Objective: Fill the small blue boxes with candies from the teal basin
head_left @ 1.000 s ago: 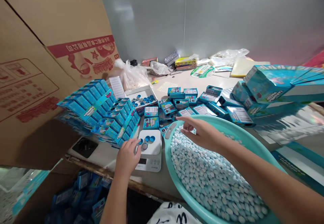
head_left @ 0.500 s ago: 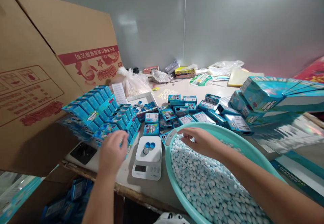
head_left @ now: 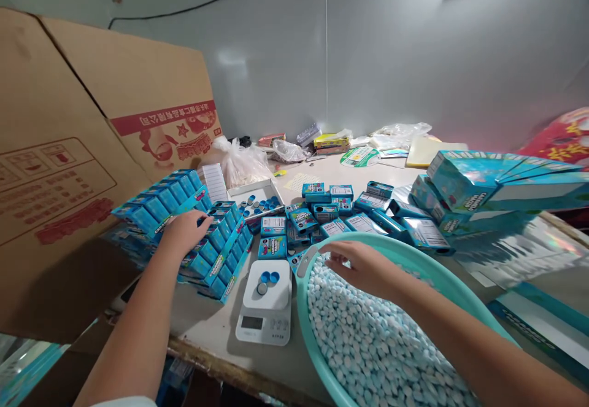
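Note:
My left hand (head_left: 186, 232) is over the rows of small blue candy boxes (head_left: 223, 247) in display trays, its fingers curled down among them. Thumb and fingers are bent close together; what they grip is partly hidden. My right hand (head_left: 361, 266) hovers over the pale blue and white candies (head_left: 368, 345), just inside the left rim of a turquoise basin (head_left: 317, 339). Its fingers are loosely bent and apart, with nothing visible in them. Between the hands stands a white digital scale (head_left: 262, 318) carrying a few small blue round caps (head_left: 265, 278).
Loose blue boxes (head_left: 301, 218) are piled behind the scale. A white tray (head_left: 237, 195) holds more small caps. Tall cardboard (head_left: 156, 81) stands at left, stacked display cartons (head_left: 469, 180) at right. Plastic bags (head_left: 243, 161) lie along the wall.
My left hand has moved up and left, from the near end of the box rows to farther back. My right hand stays over the basin. The view has tilted slightly upward.

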A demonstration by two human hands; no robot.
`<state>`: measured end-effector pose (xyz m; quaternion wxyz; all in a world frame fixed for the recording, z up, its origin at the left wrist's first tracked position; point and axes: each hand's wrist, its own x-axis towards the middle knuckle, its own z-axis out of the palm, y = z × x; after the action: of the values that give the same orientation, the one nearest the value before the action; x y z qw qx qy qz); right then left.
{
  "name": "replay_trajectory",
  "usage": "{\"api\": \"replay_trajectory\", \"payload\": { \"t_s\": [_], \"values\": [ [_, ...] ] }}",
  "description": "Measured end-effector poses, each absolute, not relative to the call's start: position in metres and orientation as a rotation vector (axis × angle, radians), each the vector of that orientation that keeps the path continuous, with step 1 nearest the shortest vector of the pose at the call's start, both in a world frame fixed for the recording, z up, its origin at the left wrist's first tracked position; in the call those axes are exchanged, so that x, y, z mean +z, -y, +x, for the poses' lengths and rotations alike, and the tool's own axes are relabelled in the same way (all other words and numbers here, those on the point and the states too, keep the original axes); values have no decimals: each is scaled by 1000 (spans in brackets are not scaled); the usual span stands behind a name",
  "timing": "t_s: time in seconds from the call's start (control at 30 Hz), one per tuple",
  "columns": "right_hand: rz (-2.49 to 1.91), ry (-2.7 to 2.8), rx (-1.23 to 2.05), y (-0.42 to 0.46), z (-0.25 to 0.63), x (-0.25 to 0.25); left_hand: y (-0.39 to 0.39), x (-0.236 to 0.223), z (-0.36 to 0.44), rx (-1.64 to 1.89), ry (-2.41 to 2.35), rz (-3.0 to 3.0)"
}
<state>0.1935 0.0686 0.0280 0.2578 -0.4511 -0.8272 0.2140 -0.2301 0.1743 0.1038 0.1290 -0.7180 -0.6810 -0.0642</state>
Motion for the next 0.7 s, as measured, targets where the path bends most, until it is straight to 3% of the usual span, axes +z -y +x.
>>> {"api": "replay_trajectory", "payload": {
  "t_s": [0.3,0.53,0.7],
  "values": [
    [-1235,2212,561,-70,200,31,-174,101,-228,-139,2014,-2179],
    [-1193,2231,578,-63,197,39,-143,100,-218,-438,2051,-2134],
    [-1199,2248,586,-61,197,47,-76,54,-147,-909,1626,-2130]
  ]
}}
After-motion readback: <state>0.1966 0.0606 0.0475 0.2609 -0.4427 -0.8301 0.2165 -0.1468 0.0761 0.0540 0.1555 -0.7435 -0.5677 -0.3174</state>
